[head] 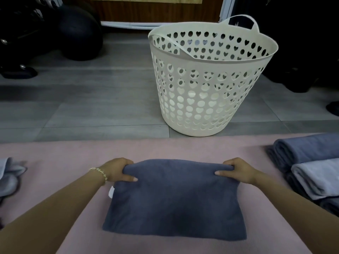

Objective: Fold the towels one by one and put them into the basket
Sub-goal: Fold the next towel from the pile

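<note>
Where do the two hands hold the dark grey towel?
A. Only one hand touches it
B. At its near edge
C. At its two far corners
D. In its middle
C: the left hand and right hand each grip a far corner of the dark grey towel.

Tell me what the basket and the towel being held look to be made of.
Basket: likely moulded plastic, cream, smooth matte; crisp heart and round cut-outs, one-piece handles. Dark grey towel: probably terry or microfibre cloth, matte and fuzzy, bunching softly under the left hand and right hand.

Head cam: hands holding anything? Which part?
Both hands, left and right, pinch the dark grey folded towel at its two far corners.
</note>
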